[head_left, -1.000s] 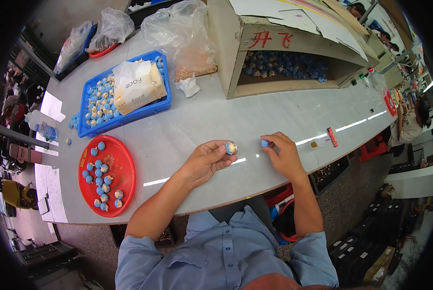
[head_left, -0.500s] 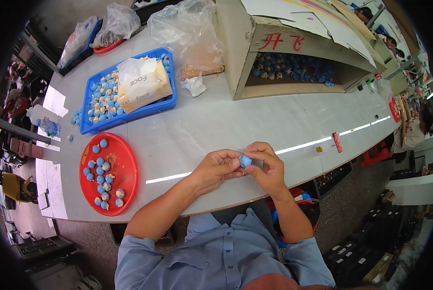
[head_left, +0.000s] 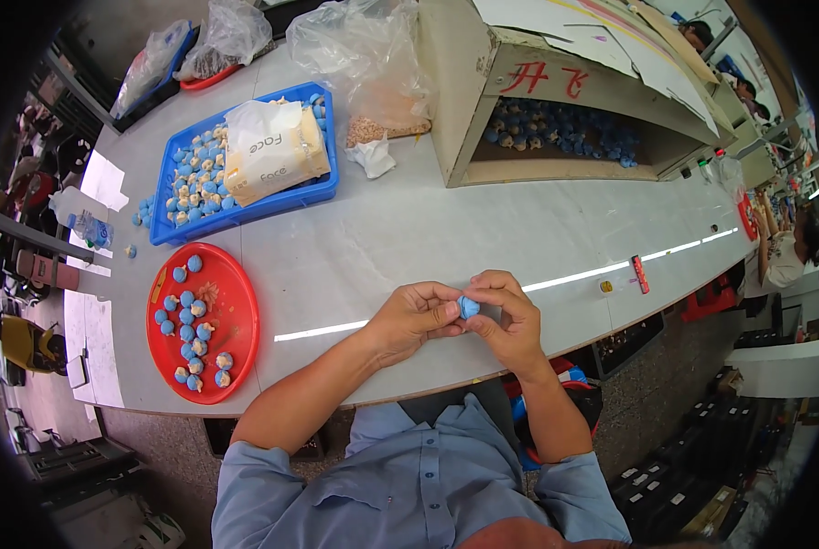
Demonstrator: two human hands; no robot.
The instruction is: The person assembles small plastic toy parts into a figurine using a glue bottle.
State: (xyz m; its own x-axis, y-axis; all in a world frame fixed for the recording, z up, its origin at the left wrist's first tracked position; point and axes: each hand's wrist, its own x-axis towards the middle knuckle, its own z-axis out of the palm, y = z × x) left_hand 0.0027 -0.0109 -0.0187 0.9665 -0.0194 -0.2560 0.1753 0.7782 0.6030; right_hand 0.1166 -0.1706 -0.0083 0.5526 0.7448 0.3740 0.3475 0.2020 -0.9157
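Note:
Over the near middle of the table, a small round blue piece (head_left: 468, 307) is pinched between both my hands. My left hand (head_left: 415, 318) grips it from the left with thumb and forefinger. From the other side the thumb and fingers of my right hand (head_left: 512, 322) close on it. To the left, a round red tray (head_left: 241, 311) carries several small blue balls with cream-coloured parts. Behind it, a blue rectangular bin (head_left: 272, 213) is filled with similar blue and cream pieces, and a tissue pack (head_left: 277, 156) lies on top of them.
A beige metal box (head_left: 455, 101) with more blue pieces inside stands at the back. Beside it are a clear plastic bag (head_left: 364, 64) of small grains and a crumpled tissue (head_left: 371, 158). A red stick-like item (head_left: 640, 274) and a small yellow item (head_left: 606, 286) lie right.
The view has shifted slightly. Both hands stay together on the blue piece, which appears turned a little between the fingers.

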